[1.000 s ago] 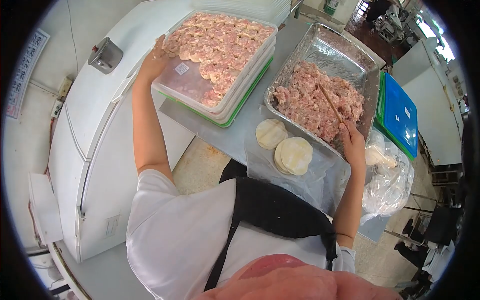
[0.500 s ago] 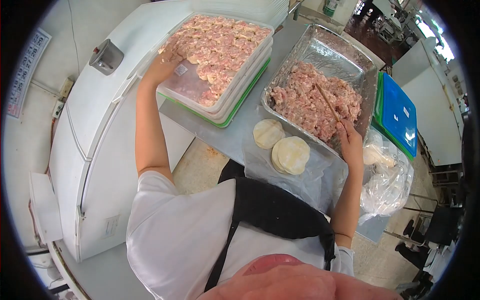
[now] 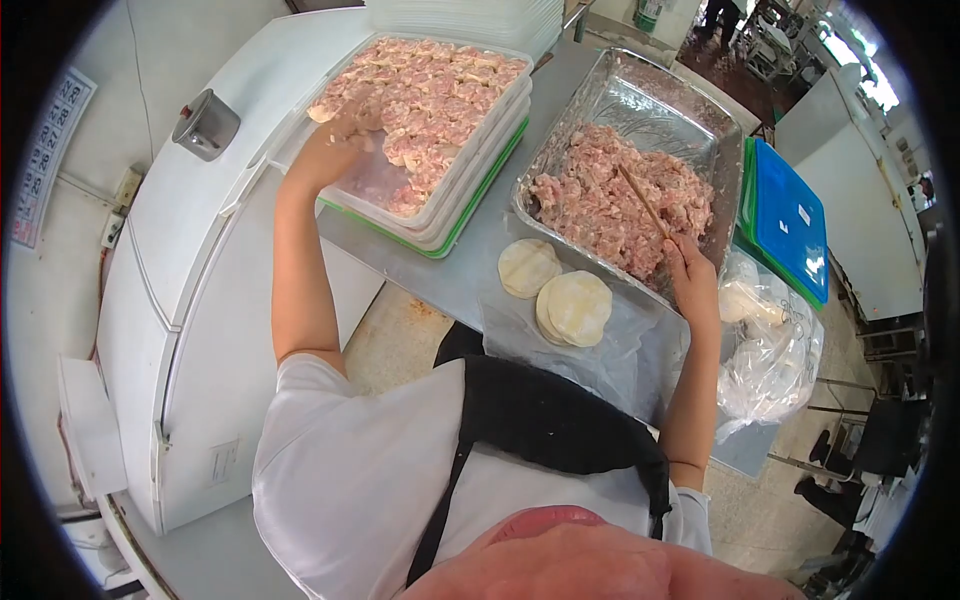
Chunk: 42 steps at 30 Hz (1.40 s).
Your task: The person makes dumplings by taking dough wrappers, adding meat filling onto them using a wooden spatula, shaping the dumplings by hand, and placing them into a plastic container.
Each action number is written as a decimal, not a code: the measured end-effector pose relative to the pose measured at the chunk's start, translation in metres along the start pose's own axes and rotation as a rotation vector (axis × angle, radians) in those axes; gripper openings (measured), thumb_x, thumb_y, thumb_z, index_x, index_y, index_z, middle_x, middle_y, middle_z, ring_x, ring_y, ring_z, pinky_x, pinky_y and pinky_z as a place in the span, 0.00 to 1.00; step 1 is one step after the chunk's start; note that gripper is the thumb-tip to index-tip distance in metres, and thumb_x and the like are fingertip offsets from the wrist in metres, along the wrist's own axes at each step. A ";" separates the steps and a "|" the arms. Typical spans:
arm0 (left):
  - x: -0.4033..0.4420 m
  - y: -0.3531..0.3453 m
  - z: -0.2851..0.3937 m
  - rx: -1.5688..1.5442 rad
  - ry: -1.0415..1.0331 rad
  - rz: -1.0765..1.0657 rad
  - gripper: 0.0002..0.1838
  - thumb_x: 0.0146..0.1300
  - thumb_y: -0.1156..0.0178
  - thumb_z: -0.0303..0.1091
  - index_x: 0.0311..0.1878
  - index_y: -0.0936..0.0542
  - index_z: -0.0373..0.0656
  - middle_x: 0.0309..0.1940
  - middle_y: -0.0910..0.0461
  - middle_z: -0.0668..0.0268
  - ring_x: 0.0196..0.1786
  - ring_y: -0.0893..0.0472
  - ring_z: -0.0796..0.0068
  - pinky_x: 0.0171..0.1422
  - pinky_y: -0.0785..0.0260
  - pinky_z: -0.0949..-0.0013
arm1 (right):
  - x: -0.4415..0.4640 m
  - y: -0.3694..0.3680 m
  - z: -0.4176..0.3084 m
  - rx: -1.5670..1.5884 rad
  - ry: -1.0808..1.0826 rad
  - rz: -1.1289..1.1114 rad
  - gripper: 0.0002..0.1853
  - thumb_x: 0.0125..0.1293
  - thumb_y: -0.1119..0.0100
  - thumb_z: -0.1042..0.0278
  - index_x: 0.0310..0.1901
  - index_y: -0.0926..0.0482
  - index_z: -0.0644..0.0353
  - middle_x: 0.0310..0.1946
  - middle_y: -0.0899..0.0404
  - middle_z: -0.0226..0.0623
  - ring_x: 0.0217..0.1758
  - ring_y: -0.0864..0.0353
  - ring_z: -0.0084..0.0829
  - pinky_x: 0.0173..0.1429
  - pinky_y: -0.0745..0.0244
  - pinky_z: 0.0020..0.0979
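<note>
My right hand [image 3: 690,268] grips a thin wooden stick [image 3: 643,202], whose far end rests on a mound of minced meat [image 3: 600,180] in a deep metal pan [image 3: 640,85]. Over at the left, my left hand [image 3: 345,138] is at the near-left side of a clear plastic tray [image 3: 470,160], beside the rows of open-topped meat dumplings [image 3: 430,90] packed in it. Its fingers are blurred against the dumplings, so whether they hold one is unclear. Two small stacks of round dough wrappers [image 3: 575,308] lie on plastic sheeting in front of the pan.
Stacked trays with a green lid edge sit under the dumpling tray. Blue and green lids [image 3: 790,220] stand right of the pan, with a plastic bag [image 3: 765,370] below them. A metal pot [image 3: 207,125] sits on the white freezer [image 3: 150,200]. Clear trays [image 3: 470,15] are stacked behind.
My left hand has moved slightly toward me and right at the tray. The right hand keeps its hold on the stick. The whole view has shifted a little.
</note>
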State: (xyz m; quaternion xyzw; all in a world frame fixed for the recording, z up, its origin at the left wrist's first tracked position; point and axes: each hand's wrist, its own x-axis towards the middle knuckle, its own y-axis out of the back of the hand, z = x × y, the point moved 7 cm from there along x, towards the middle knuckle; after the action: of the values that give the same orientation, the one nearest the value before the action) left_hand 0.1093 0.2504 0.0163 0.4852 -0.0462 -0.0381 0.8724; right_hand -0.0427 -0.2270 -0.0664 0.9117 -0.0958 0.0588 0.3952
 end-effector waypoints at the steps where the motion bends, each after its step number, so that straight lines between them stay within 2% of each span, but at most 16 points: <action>1: 0.000 -0.007 0.006 -0.083 -0.112 -0.031 0.38 0.60 0.46 0.34 0.75 0.45 0.53 0.66 0.32 0.52 0.66 0.29 0.57 0.70 0.40 0.63 | 0.000 -0.001 0.000 0.000 -0.001 -0.003 0.14 0.72 0.48 0.62 0.49 0.23 0.63 0.38 0.20 0.55 0.42 0.20 0.54 0.47 0.27 0.38; 2: -0.002 -0.012 0.011 -0.167 -0.223 -0.063 0.39 0.59 0.47 0.31 0.75 0.45 0.51 0.70 0.36 0.54 0.66 0.29 0.62 0.71 0.42 0.64 | 0.000 -0.001 0.000 -0.001 -0.001 -0.008 0.14 0.72 0.48 0.62 0.49 0.23 0.63 0.38 0.20 0.55 0.42 0.21 0.55 0.47 0.27 0.38; 11: 0.013 -0.012 -0.017 -0.162 -0.135 -0.056 0.40 0.59 0.48 0.28 0.76 0.46 0.49 0.73 0.41 0.55 0.72 0.37 0.62 0.75 0.48 0.63 | 0.000 0.001 -0.002 0.001 0.020 0.002 0.15 0.72 0.49 0.61 0.49 0.23 0.64 0.38 0.20 0.55 0.43 0.21 0.56 0.47 0.27 0.39; 14: 0.029 -0.017 -0.038 -0.138 -0.232 0.030 0.37 0.59 0.48 0.32 0.75 0.42 0.56 0.70 0.37 0.52 0.72 0.37 0.54 0.73 0.44 0.63 | 0.000 0.000 0.002 -0.003 0.132 0.069 0.15 0.72 0.49 0.61 0.49 0.23 0.64 0.38 0.20 0.55 0.42 0.22 0.57 0.47 0.27 0.40; 18: 0.010 -0.009 0.001 -0.099 -0.300 0.013 0.37 0.60 0.48 0.33 0.75 0.42 0.53 0.69 0.35 0.54 0.71 0.35 0.56 0.72 0.42 0.63 | 0.000 0.000 0.004 -0.044 -0.012 0.008 0.16 0.72 0.49 0.60 0.50 0.23 0.64 0.41 0.21 0.57 0.46 0.22 0.57 0.49 0.27 0.41; 21: -0.008 -0.004 0.023 -0.118 -0.264 0.034 0.32 0.61 0.46 0.35 0.71 0.35 0.49 0.63 0.27 0.57 0.64 0.27 0.59 0.66 0.37 0.62 | -0.001 0.006 -0.002 -0.016 0.056 0.081 0.17 0.71 0.50 0.62 0.53 0.24 0.65 0.48 0.22 0.58 0.53 0.23 0.56 0.54 0.27 0.42; 23: -0.014 0.008 0.023 0.247 -0.173 0.197 0.23 0.62 0.44 0.35 0.62 0.26 0.44 0.54 0.20 0.63 0.53 0.22 0.65 0.56 0.31 0.64 | 0.000 0.006 0.005 -0.023 0.092 0.135 0.17 0.71 0.50 0.62 0.53 0.24 0.66 0.48 0.22 0.58 0.53 0.23 0.56 0.54 0.27 0.42; 24: -0.031 0.006 0.047 0.240 -0.190 0.183 0.23 0.62 0.44 0.35 0.62 0.26 0.44 0.54 0.20 0.63 0.53 0.22 0.65 0.56 0.31 0.64 | 0.000 0.008 0.007 -0.022 0.152 0.175 0.17 0.71 0.50 0.63 0.53 0.24 0.67 0.47 0.22 0.57 0.52 0.23 0.57 0.54 0.27 0.42; 26: -0.080 0.005 0.122 -0.206 -0.341 0.329 0.14 0.63 0.42 0.32 0.52 0.22 0.42 0.47 0.19 0.66 0.47 0.22 0.69 0.48 0.29 0.68 | 0.004 0.012 0.011 -0.005 0.150 0.178 0.16 0.70 0.49 0.65 0.54 0.24 0.64 0.47 0.22 0.58 0.51 0.22 0.56 0.54 0.27 0.42; 28: -0.107 -0.036 0.166 -0.451 -0.759 0.156 0.12 0.64 0.42 0.29 0.51 0.22 0.42 0.46 0.19 0.64 0.47 0.21 0.72 0.46 0.29 0.72 | 0.010 0.018 0.000 -0.043 0.150 0.060 0.15 0.71 0.48 0.64 0.53 0.23 0.65 0.38 0.19 0.51 0.42 0.18 0.47 0.45 0.27 0.37; 29: -0.117 -0.063 0.181 -0.465 -0.722 -0.052 0.13 0.62 0.40 0.27 0.50 0.20 0.43 0.50 0.19 0.64 0.52 0.22 0.71 0.49 0.29 0.70 | 0.013 0.025 -0.010 -0.141 0.255 0.056 0.14 0.71 0.47 0.61 0.46 0.20 0.63 0.33 0.19 0.49 0.35 0.19 0.46 0.39 0.27 0.39; 32: -0.135 -0.160 0.198 -0.457 -0.898 -0.372 0.17 0.56 0.36 0.28 0.50 0.20 0.44 0.47 0.21 0.61 0.51 0.23 0.63 0.54 0.30 0.65 | 0.016 0.041 -0.040 -0.489 0.279 -0.059 0.15 0.69 0.46 0.57 0.38 0.18 0.61 0.30 0.19 0.47 0.34 0.19 0.45 0.38 0.28 0.42; 34: -0.145 -0.201 0.203 -0.449 -0.963 -0.424 0.18 0.55 0.35 0.29 0.50 0.20 0.44 0.46 0.22 0.60 0.50 0.23 0.59 0.56 0.31 0.62 | 0.015 0.034 -0.041 -0.606 0.276 -0.087 0.17 0.67 0.46 0.53 0.32 0.18 0.58 0.28 0.19 0.44 0.34 0.19 0.45 0.38 0.26 0.45; 36: -0.153 -0.216 0.207 -0.308 -1.070 -0.276 0.16 0.57 0.37 0.34 0.49 0.21 0.43 0.44 0.24 0.55 0.48 0.24 0.54 0.58 0.32 0.59 | 0.009 0.012 -0.040 -0.750 0.307 -0.126 0.17 0.67 0.46 0.52 0.30 0.18 0.56 0.26 0.19 0.43 0.32 0.19 0.46 0.37 0.26 0.47; 40: -0.145 -0.229 0.200 -0.339 -1.056 -0.303 0.17 0.53 0.34 0.35 0.47 0.20 0.43 0.45 0.25 0.56 0.48 0.26 0.54 0.55 0.33 0.57 | -0.016 -0.022 -0.048 -0.759 0.324 -0.242 0.17 0.68 0.47 0.51 0.30 0.19 0.55 0.25 0.20 0.42 0.30 0.19 0.47 0.35 0.25 0.47; 42: -0.130 -0.235 0.189 -0.513 -0.947 -0.439 0.20 0.47 0.31 0.35 0.46 0.19 0.43 0.47 0.26 0.58 0.51 0.28 0.54 0.54 0.34 0.56 | -0.019 -0.019 -0.040 -0.732 0.264 -0.205 0.17 0.68 0.48 0.52 0.30 0.20 0.56 0.25 0.19 0.41 0.31 0.19 0.46 0.35 0.25 0.47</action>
State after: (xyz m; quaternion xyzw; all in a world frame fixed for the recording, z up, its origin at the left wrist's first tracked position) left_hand -0.0468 -0.0184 -0.0899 0.1867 -0.3190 -0.4410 0.8179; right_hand -0.0588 -0.1831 -0.0561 0.7000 0.0324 0.0977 0.7067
